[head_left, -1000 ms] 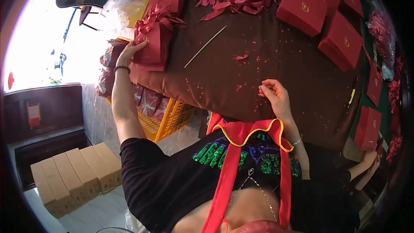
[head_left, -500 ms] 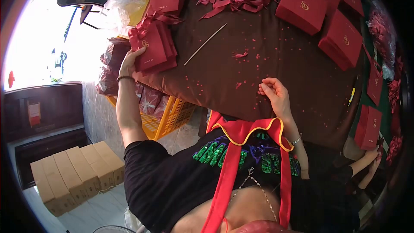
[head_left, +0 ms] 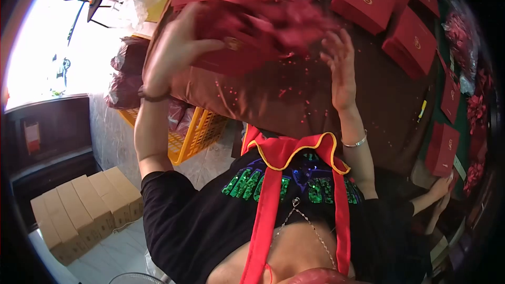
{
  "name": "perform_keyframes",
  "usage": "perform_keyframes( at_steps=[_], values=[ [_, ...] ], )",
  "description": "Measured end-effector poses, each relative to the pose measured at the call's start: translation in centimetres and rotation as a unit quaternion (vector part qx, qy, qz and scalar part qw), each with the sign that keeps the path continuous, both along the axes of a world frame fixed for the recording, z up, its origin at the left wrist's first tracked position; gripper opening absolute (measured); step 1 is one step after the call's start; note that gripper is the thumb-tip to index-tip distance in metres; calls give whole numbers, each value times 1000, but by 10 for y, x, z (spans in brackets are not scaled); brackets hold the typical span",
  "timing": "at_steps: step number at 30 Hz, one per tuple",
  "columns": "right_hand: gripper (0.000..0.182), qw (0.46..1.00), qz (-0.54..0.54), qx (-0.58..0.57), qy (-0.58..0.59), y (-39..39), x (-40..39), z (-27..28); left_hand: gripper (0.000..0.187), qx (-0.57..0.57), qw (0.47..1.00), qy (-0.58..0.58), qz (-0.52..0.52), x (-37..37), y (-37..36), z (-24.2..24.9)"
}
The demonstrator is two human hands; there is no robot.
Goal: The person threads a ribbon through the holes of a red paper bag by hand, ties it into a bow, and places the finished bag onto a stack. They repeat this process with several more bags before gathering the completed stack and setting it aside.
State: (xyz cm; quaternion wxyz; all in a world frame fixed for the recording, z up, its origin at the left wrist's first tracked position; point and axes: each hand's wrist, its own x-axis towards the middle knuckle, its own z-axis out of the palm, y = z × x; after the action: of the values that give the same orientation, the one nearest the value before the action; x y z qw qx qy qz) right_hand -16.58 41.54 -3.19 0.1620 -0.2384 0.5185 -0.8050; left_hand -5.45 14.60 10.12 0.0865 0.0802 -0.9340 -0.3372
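Observation:
My left hand (head_left: 181, 47), blurred by motion, grips a stack of dark red gift bags (head_left: 236, 55) with a gold emblem on the front. It holds them up over the brown tablecloth (head_left: 252, 108), thumb across the near face. Loose red ribbons (head_left: 300, 23) trail from the bags towards the right, smeared by movement. At the ribbon ends is my right hand (head_left: 339, 68), raised, with its fingers apart and slightly curled and nothing seen inside it. Small red specks (head_left: 307, 100) dot the cloth between my hands.
Red gift boxes (head_left: 363, 0) stand at the back right, near a yellow pen (head_left: 422, 110). Another person's hand (head_left: 439, 188) is beside a red box (head_left: 443, 150) at the right. A yellow crate (head_left: 197, 134) sits below the table; brown cartons (head_left: 87, 205) lie on the floor.
My left hand has carried the bags from the table's left side towards the middle, covering the pale stick. My right hand has risen and its fingers have spread.

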Motion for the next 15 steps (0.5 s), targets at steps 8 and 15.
perform_keyframes(
  at_steps=[8, 15],
  values=[
    [54, 987, 40, -21, -153, -6, -1, -40, 84, -265, 955, -35, -128, -44, 81, -44],
    [57, 996, 10, -28, -89, -12, -9, -35, 104, -228, 960, -23, -162, -13, 54, -30]
  ],
)
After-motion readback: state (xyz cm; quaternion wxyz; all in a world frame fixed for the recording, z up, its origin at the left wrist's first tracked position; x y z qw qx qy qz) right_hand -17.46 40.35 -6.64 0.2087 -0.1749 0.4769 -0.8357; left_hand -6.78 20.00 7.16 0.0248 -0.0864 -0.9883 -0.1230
